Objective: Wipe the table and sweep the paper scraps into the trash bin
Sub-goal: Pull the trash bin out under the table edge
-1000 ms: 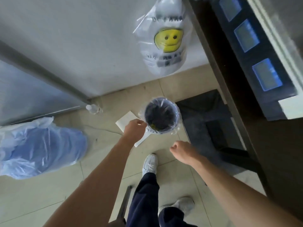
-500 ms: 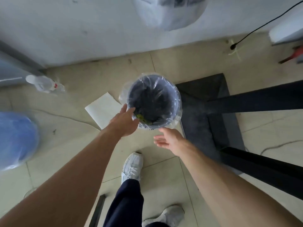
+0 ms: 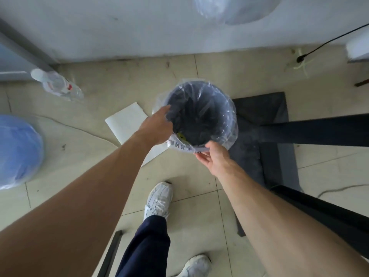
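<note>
A round dark trash bin [image 3: 199, 114] lined with a clear plastic bag stands on the tiled floor in front of me. My left hand [image 3: 157, 126] grips the bin's left rim, fingers over the edge. My right hand [image 3: 213, 156] pinches the near rim and the printed part of the plastic liner. The inside of the bin looks dark, with a small yellow patch near the front. No paper scraps or cloth show in either hand.
A white sheet [image 3: 127, 122] lies on the floor left of the bin. A plastic bottle [image 3: 56, 84] lies near the wall. A blue bagged bundle [image 3: 18, 148] sits at the left. Black table legs and base [image 3: 279, 136] are on the right. My shoes [image 3: 159, 198] are below.
Both hands have reached forward and taken hold of the bin's rim; the right hand was open and apart from it before. The view has tilted down and come closer.
</note>
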